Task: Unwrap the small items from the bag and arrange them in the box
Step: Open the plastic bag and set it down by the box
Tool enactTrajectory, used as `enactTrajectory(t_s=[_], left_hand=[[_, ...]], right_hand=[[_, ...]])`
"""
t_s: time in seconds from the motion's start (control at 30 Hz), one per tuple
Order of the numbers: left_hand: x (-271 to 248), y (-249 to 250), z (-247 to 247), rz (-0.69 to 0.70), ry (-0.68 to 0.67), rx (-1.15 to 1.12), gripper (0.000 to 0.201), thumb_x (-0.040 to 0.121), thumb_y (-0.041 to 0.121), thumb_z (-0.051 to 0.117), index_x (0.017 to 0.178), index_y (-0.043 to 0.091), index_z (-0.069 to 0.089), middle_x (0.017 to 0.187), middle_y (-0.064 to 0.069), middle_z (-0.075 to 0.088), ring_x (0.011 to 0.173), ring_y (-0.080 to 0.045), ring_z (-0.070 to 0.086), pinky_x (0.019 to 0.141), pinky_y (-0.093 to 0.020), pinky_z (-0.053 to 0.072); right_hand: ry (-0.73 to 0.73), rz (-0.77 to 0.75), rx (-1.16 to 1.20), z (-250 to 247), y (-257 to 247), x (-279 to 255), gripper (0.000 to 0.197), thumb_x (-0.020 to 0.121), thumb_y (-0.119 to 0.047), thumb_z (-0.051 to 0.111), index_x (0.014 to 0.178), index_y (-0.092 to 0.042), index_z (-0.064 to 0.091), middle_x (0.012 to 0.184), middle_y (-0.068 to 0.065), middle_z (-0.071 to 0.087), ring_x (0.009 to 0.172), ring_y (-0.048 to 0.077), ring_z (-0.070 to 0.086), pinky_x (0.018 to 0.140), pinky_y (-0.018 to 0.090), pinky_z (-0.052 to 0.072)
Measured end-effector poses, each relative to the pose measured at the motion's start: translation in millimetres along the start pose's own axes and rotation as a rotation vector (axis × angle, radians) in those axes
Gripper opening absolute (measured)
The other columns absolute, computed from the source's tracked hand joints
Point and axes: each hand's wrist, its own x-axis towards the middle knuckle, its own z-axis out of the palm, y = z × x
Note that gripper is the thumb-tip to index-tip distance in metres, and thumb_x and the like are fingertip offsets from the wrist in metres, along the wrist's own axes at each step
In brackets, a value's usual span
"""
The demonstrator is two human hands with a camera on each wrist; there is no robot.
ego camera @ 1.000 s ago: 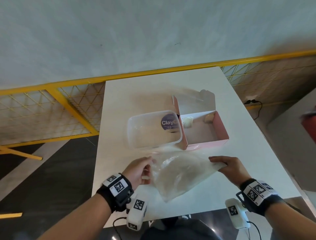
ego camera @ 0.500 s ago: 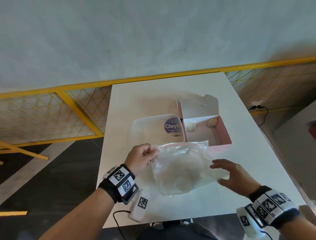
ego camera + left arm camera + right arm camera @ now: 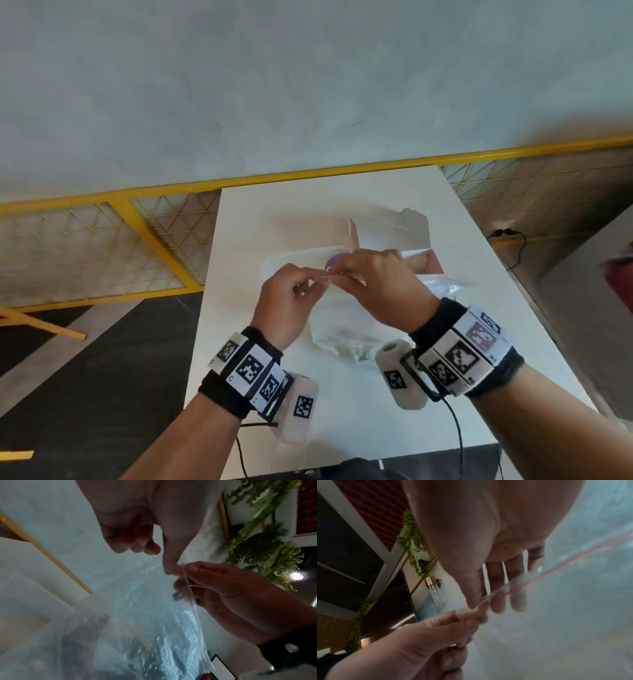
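Clear plastic is being pinched at the top edge of the bag (image 3: pixel 346 318): the left hand (image 3: pixel 286 305) and the right hand (image 3: pixel 380 287) are meeting there, thumb and fingers (image 3: pixel 169 566) of each being pressed together on the red-lined zip strip (image 3: pixel 192 601), as is being shown in both wrist views. The mouth is apparently being pulled open, so the task is being judged as early: the bag is being held up over the desk (image 3: pixel 342 411) with pale, crumpled contents hanging in its bottom, though how many items these are cannot be told. Behind the hands, the pink box (image 3: pixel 435 263) is being left open, most of its inside being hidden by the right hand. A clear plastic tray (image 3: pixel 274 267) is lying just beside the box, partly covered by the hands. Beyond the desk, a yellow mesh railing (image 3: pixel 137 246) is running along the wall; nothing is seen blocking the way to the box.
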Motion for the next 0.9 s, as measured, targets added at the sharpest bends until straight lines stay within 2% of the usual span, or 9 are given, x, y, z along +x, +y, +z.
enactTrajectory(t_s=[0.1,0.2,0.3,0.4,0.5,0.6,0.77,0.83,0.9], left_hand=[[-5.5,0.4,3.5,-0.145,0.061,-0.093,0.02,0.084,0.017,0.07,0.094,0.031,0.06,0.063,0.006,0.049,0.054,-0.006,0.045,0.056,-0.016,0.04],[-13.4,1.2,5.6,-0.255,0.136,-0.226,0.018,0.084,0.021,0.071,0.081,0.019,0.053,0.06,0.003,0.054,0.056,-0.017,0.057,0.059,-0.035,0.049],[-16.7,6.0,6.4,-0.286,0.102,-0.279,0.015,0.088,0.021,0.065,0.078,0.011,0.061,0.064,0.0,0.064,0.06,-0.014,0.065,0.059,-0.03,0.05],[-15.2,5.7,7.3,-0.318,0.093,-0.327,0.014,0.092,0.019,0.06,0.085,0.008,0.065,0.072,0.001,0.07,0.065,-0.014,0.067,0.06,-0.032,0.052],[-15.7,4.6,8.0,-0.331,0.095,-0.344,0.015,0.092,0.015,0.059,0.088,0.002,0.065,0.073,-0.001,0.071,0.069,-0.016,0.069,0.062,-0.031,0.053],[-17.7,6.3,9.0,-0.332,0.111,-0.327,0.009,0.089,0.011,0.062,0.083,0.006,0.066,0.068,0.0,0.07,0.071,-0.016,0.068,0.062,-0.03,0.054],[-16.2,7.2,10.2,-0.348,0.122,-0.271,0.016,0.088,0.011,0.062,0.072,0.012,0.064,0.066,0.0,0.07,0.072,-0.021,0.068,0.065,-0.033,0.055],[-16.2,7.2,10.7,-0.353,0.118,-0.254,0.017,0.088,0.01,0.062,0.071,0.011,0.063,0.067,0.0,0.07,0.073,-0.025,0.068,0.069,-0.041,0.056],[-16.8,7.8,11.4,-0.354,0.116,-0.244,0.016,0.086,0.011,0.062,0.071,0.01,0.063,0.069,-0.004,0.071,0.075,-0.03,0.067,0.072,-0.048,0.057]], right_hand=[[0.05,-0.001,0.111,9.1,2.7,3.7,0.017,0.088,-0.03,0.058,0.09,-0.018,0.069,0.087,-0.002,0.07,0.077,0.018,0.063,0.079,0.041,0.049],[0.138,0.007,0.193,14.9,3.1,5.5,0.01,0.086,-0.02,0.064,0.085,-0.012,0.071,0.086,0.0,0.071,0.072,0.014,0.062,0.073,0.032,0.05],[0.165,0.008,0.24,20.4,1.2,5.2,0.008,0.084,-0.017,0.067,0.079,-0.011,0.071,0.079,0.001,0.07,0.066,0.006,0.053,0.065,0.012,0.04],[0.187,-0.003,0.276,24.6,-1.8,2.3,0.007,0.081,-0.015,0.07,0.075,-0.013,0.072,0.071,-0.004,0.067,0.069,0.004,0.05,0.064,0.005,0.037],[0.178,0.085,0.367,23.8,-2.0,1.0,0.006,0.08,-0.016,0.071,0.076,-0.013,0.074,0.071,-0.002,0.067,0.07,0.009,0.054,0.062,0.006,0.039],[0.162,0.142,0.402,24.5,1.8,3.3,0.007,0.082,-0.017,0.07,0.078,-0.012,0.073,0.072,0.003,0.068,0.07,0.011,0.055,0.06,0.01,0.039],[0.186,0.153,0.345,30.1,5.3,6.4,0.009,0.084,-0.014,0.067,0.079,-0.008,0.072,0.065,-0.007,0.058,0.064,-0.01,0.052,0.059,0.004,0.036],[0.216,0.147,0.354,32.8,7.4,7.8,0.008,0.083,-0.012,0.067,0.079,-0.006,0.072,0.067,-0.005,0.059,0.064,-0.013,0.052,0.06,0.003,0.036],[0.236,0.134,0.364,35.8,10.4,9.4,0.006,0.083,-0.012,0.068,0.08,-0.007,0.072,0.069,-0.002,0.061,0.063,-0.01,0.052,0.06,0.004,0.037]])
